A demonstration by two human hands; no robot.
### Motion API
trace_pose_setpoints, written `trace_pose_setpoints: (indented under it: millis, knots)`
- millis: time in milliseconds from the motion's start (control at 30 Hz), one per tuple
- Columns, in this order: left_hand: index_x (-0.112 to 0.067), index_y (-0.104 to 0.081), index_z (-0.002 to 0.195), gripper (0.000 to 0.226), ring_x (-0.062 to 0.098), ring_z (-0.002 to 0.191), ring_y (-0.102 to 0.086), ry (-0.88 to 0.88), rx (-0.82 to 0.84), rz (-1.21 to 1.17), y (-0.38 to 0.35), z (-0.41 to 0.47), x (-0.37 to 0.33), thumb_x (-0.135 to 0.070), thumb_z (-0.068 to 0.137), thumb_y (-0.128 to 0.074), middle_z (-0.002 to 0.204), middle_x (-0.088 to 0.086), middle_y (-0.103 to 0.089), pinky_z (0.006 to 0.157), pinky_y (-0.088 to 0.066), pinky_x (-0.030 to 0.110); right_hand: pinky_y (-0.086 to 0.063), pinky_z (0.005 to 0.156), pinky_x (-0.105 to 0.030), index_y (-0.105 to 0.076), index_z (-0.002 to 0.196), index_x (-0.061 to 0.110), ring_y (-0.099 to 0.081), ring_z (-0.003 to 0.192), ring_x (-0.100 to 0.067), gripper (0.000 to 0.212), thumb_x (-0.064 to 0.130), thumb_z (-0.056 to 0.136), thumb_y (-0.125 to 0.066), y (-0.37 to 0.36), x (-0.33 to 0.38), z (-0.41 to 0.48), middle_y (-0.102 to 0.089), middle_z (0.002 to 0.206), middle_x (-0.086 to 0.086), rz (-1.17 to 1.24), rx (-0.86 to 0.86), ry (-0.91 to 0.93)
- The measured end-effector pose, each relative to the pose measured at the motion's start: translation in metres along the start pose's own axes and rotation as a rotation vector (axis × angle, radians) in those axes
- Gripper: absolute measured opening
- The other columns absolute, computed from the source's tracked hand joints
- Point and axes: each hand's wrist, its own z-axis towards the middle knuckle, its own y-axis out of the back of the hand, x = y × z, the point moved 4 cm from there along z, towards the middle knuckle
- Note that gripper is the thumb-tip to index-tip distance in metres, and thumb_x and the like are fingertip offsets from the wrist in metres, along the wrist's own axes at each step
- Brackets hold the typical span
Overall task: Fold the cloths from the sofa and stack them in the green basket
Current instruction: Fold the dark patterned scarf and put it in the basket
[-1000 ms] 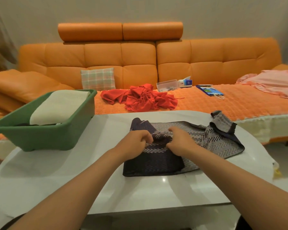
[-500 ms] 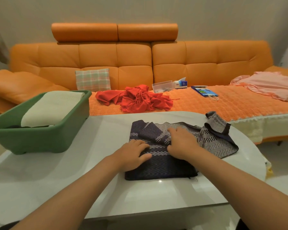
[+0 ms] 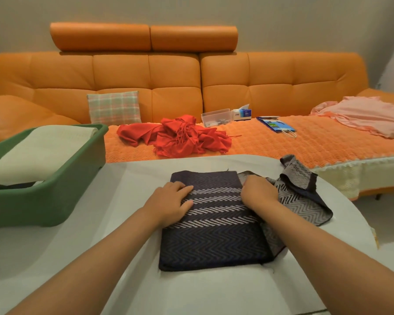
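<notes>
Head view: chevron cloth (image 3: 214, 242) flatter than before, left hand (image 3: 168, 205) flat on it, grip of right hand (image 3: 258, 193) unclear

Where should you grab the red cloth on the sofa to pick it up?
Probably the raised bunch in the middle of the red cloth, from above. It lies crumpled in a heap on the sofa, so no flat edge shows, and the middle stands highest.

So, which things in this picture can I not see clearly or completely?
Head view.
Under the cream cloth in the green basket: hidden by that cloth and the wall.
The right hand: fingers curled under it, grip on the patterned cloth unclear.
The clear box: contents too small.
The basket's left end: cut by the frame edge.
</notes>
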Motion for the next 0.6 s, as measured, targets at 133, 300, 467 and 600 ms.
trace_pose_setpoints:
  millis: [133,300,467,600]
  knots:
    - [-0.028,-0.033,0.151,0.055,0.022,0.135,-0.032,0.030,-0.104,0.012,0.009,0.028,0.000,-0.051,0.103,-0.027,0.146,0.003,-0.040,0.110,-0.028,0.040,-0.037,0.054,-0.032,-0.047,0.126,0.013,-0.056,0.076,-0.025,0.029,0.024,0.099,-0.043,-0.011,0.010,0.006,-0.062,0.100,-0.007,-0.015,-0.027,0.079]
    - [-0.029,-0.017,0.157,0.062,0.021,0.151,-0.011,0.086,0.055,-0.095,-0.012,0.047,0.015,-0.055,0.102,-0.025,0.165,0.000,-0.014,0.122,-0.014,0.042,-0.029,0.109,-0.051,-0.028,0.153,0.031,-0.029,0.138,-0.032,0.053,0.035,0.100,-0.032,-0.028,0.020,0.015,-0.029,0.154,-0.012,-0.266,-0.041,0.412]
    - [-0.017,-0.045,0.141,0.045,0.029,0.124,-0.046,0.145,-0.132,-0.011,0.001,0.060,0.024,-0.041,0.104,-0.032,0.137,0.007,-0.052,0.101,-0.039,0.044,-0.029,0.108,-0.048,-0.053,0.133,0.024,-0.043,0.126,-0.028,0.040,0.028,0.097,-0.037,-0.026,0.026,0.037,-0.052,0.136,-0.006,-0.265,-0.020,0.434]
    - [-0.016,-0.057,0.125,0.046,0.028,0.117,-0.045,0.227,-0.135,0.135,0.005,0.070,0.031,-0.050,0.100,-0.039,0.124,0.010,-0.053,0.095,-0.040,0.041,-0.037,0.104,-0.044,-0.049,0.136,0.021,-0.045,0.125,-0.029,0.043,0.014,0.093,-0.044,-0.024,0.038,0.048,-0.047,0.141,-0.007,-0.144,-0.031,0.497]
